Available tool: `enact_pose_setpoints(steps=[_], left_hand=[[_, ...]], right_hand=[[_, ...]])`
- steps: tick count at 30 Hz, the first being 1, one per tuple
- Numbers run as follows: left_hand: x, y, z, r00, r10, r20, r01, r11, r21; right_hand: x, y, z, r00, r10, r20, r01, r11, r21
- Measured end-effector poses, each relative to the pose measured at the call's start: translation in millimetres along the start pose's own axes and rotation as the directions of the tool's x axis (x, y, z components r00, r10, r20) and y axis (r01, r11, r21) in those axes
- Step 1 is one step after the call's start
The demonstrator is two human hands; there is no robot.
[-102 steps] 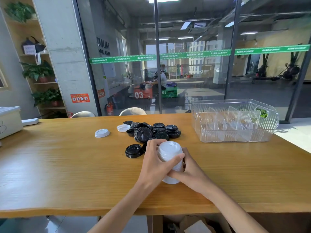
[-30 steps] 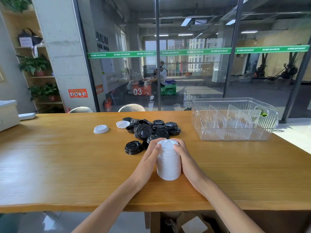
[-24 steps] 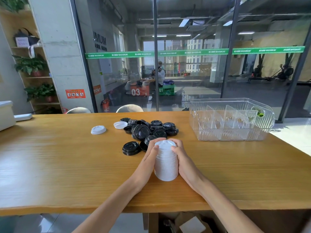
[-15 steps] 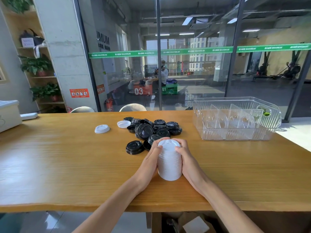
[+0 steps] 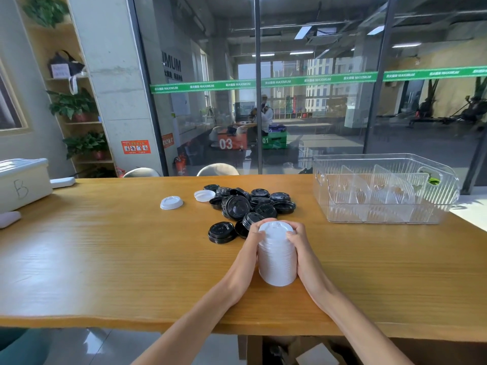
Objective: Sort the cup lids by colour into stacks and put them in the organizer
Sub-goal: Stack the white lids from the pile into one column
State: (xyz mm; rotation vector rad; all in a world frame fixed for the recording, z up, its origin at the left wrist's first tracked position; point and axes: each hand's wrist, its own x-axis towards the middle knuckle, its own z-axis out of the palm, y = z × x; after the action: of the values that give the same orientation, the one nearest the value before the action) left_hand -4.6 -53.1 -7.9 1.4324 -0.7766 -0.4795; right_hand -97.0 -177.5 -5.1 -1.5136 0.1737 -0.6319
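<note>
A tall stack of white lids [image 5: 277, 256] stands upright on the wooden table [image 5: 105, 259]. My left hand [image 5: 246, 255] presses its left side and my right hand [image 5: 303, 255] its right side, fingertips curled over the top rim. Just beyond lies a heap of black lids [image 5: 247, 204], with one short black stack [image 5: 222, 232] apart at its near left. Two single white lids [image 5: 171, 202] [image 5: 204, 195] lie left of the heap. The clear organizer [image 5: 384, 189] with dividers sits at the far right, holding no lids.
A white box marked "B" [image 5: 22, 184] sits at the table's far left edge. Two chair backs [image 5: 217, 169] show behind the table, in front of a glass wall. The table's near edge runs just under my forearms.
Earlier my hands gripped the white stack tilted and raised; now it stands upright on the table, held from both sides. Over the last second only the view has shifted slightly.
</note>
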Motion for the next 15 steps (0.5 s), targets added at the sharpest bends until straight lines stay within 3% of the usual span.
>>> enact_pose_setpoints(steps=[7,15], left_hand=[[-5.6,4.9,-2.2,1.0,0.017,0.013,-0.017,1.0,0.019],[-8.7,21.1,-1.1,0.998,0.04,-0.041,-0.041,0.999,-0.022]], right_hand=[[-7.0,-3.7,-1.3,0.999,-0.027,0.032,0.027,1.0,0.004],[-14.5,-16.2,-2.4,0.998,-0.017,0.066,0.024,0.994,-0.107]])
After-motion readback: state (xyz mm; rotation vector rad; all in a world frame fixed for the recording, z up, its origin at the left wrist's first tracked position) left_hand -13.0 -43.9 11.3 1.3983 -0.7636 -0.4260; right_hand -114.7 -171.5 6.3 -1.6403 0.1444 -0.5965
